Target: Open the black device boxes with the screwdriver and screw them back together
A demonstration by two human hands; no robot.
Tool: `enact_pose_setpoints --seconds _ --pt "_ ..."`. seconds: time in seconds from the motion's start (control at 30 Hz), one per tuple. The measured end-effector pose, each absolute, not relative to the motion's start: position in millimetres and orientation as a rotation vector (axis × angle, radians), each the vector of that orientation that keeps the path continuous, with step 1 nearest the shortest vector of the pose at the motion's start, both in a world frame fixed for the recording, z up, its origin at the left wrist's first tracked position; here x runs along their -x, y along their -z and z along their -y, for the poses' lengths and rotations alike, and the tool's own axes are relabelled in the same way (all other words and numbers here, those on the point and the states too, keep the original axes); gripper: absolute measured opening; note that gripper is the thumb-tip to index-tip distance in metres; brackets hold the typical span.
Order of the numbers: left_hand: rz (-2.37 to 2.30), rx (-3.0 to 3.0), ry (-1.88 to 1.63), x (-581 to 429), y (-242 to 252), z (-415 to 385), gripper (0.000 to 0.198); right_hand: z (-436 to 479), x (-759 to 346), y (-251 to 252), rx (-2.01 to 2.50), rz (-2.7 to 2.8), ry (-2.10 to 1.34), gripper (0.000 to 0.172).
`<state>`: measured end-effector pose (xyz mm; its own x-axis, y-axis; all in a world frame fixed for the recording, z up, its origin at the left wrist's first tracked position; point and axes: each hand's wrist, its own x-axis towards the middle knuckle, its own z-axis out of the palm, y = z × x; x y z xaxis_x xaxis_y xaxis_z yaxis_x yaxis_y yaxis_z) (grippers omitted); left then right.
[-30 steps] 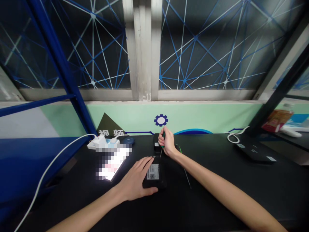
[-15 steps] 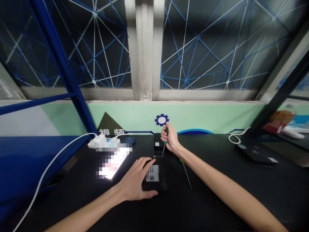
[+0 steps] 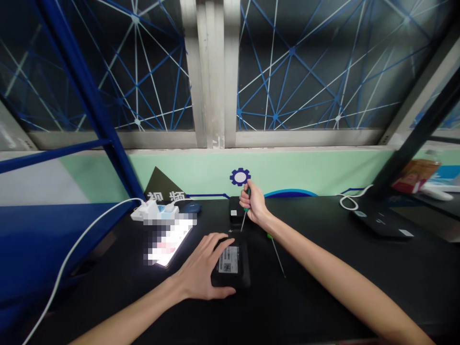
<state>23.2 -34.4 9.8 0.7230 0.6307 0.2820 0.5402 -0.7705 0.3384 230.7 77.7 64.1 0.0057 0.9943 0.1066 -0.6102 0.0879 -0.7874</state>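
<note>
My left hand [image 3: 203, 270] lies flat with fingers spread on the left side of a small black device [image 3: 234, 266] with a white label, pressing it onto the black table [image 3: 323, 297]. My right hand [image 3: 254, 203] is closed round a green-handled screwdriver [image 3: 245, 205], held nearly upright, its tip just above the device's far edge. A second thin screwdriver [image 3: 276, 255] lies on the table under my right forearm.
A lit phone [image 3: 168, 239] lies left of the device, with a white power strip [image 3: 154, 212] and cable behind it. A black box [image 3: 235, 211] sits behind my right hand. A flat black device [image 3: 381, 221] and white cable lie at the right. A blue frame post [image 3: 89, 100] rises on the left.
My right hand has lifted the screwdriver slightly and shifted a little right, away from the device's far edge. My left hand stays on the device.
</note>
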Motion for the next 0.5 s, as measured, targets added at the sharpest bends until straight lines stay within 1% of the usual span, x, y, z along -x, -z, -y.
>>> enact_pose_setpoints --seconds 0.13,0.33,0.5 --pt "-0.907 -2.723 -0.608 -22.8 -7.6 33.8 0.097 -78.0 -233.0 -65.0 0.647 0.769 -1.45 0.038" --pt "-0.867 -2.767 -0.638 -22.2 -5.2 34.2 0.097 -80.6 -234.4 -60.7 0.687 0.705 -1.55 0.032" --pt "-0.839 -2.832 -0.7 -22.9 -6.7 36.2 0.101 -80.8 -236.0 -60.0 0.725 0.663 -1.589 0.033"
